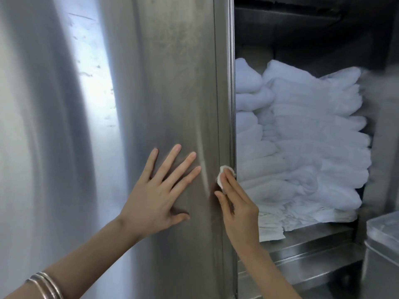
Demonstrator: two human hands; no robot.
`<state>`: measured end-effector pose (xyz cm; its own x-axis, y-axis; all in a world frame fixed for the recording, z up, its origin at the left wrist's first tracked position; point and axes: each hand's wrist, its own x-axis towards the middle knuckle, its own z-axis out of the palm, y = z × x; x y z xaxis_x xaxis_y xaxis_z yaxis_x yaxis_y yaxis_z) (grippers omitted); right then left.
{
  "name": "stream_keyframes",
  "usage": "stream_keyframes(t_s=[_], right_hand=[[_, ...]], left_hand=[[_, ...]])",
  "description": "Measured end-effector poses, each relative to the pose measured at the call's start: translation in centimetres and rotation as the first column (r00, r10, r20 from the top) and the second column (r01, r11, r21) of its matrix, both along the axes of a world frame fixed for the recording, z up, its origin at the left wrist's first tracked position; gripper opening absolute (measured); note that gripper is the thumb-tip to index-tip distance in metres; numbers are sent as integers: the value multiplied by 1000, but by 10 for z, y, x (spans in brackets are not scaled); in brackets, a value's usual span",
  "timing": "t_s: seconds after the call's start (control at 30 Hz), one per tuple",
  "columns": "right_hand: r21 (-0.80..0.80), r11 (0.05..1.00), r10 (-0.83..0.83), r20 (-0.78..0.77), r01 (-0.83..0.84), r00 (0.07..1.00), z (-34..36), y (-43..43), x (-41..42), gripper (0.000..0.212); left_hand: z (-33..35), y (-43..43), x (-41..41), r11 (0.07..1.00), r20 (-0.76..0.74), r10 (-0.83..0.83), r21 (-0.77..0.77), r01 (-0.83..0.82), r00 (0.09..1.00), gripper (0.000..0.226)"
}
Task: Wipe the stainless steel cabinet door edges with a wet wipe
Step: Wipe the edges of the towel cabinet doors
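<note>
The left hand (155,203) lies flat on the cabinet door (172,93) at lower centre, fingers spread and straight, holding nothing. Just beside it, the right hand (239,214) presses the wet wipe (222,176) against the door's right edge (224,104) with straight fingers. Folded white towels (302,137) are stacked on the shelf (302,244) inside, at right.

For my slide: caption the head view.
Right hand presses wet wipe on cabinet door edge; left hand flat on the door.
</note>
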<state>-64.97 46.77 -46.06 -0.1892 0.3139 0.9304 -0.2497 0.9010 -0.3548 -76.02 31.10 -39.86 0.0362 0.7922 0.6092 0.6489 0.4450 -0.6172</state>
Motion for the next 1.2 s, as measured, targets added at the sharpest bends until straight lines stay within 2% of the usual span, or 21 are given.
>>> stream_keyframes(t_s=[0.17, 0.33, 0.43, 0.53, 0.67, 0.77, 0.93, 1.2], right_hand=[[-21, 999, 39, 2, -39, 999, 51, 13, -9, 49], [62, 998, 25, 119, -33, 993, 8, 22, 5, 56], [93, 996, -12, 64, 6, 998, 17, 23, 0, 49], [105, 994, -39, -19, 41, 999, 66, 24, -10, 43], [200, 971, -125, -60, 135, 990, 104, 39, -2, 33], [282, 937, -194, -73, 206, 978, 93, 52, 23, 34], [340, 900, -260, -86, 273, 962, 68, 73, 71, 31], [336, 884, -349, 9, 326, 937, 67, 105, 126, 35]], left_hand=[[2, 8, 5, 998, 27, -66, 8, 66, 997, 119], [26, -20, -11, 994, -33, -107, -31, 106, 994, 124], [41, -39, -22, 999, -53, -36, -30, 35, 998, 112], [42, -39, -24, 999, -50, -11, -47, 9, 999, 102], [42, -32, -22, 999, -55, -34, -40, 32, 998, 108], [42, -20, -15, 998, -37, -57, -27, 56, 998, 117], [43, 10, 0, 996, -32, -88, -12, 88, 996, 118], [44, 75, 31, 996, -59, -93, -24, 91, 994, 115]])
